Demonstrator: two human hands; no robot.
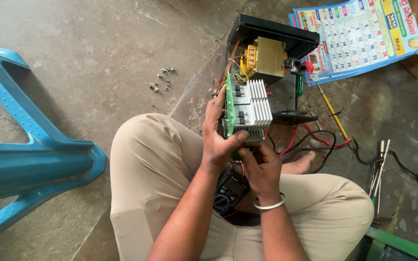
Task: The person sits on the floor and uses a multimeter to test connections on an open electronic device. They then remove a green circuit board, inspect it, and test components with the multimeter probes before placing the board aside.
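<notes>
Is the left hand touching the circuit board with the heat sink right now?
Touching. The head view shows the left hand wrapped around the green circuit board, its thumb pressed against the lower edge of the finned heat sink.

We sit cross-legged, and both our forearms reach forward over our lap, side by side. Our left hand (217, 140) is raised with the wrist nearly straight; its fingers are curled away from us and its thumb lies crosswise, pointing right, closed in a grip. Our right hand (262, 166) sits just below and right of the left hand, touching it, knuckles up, fingers bent and pinched inward. Our right wrist, bearing a bangle (270, 204), is slightly flexed. Our bare foot (298, 165) shows just right of the right hand.
</notes>
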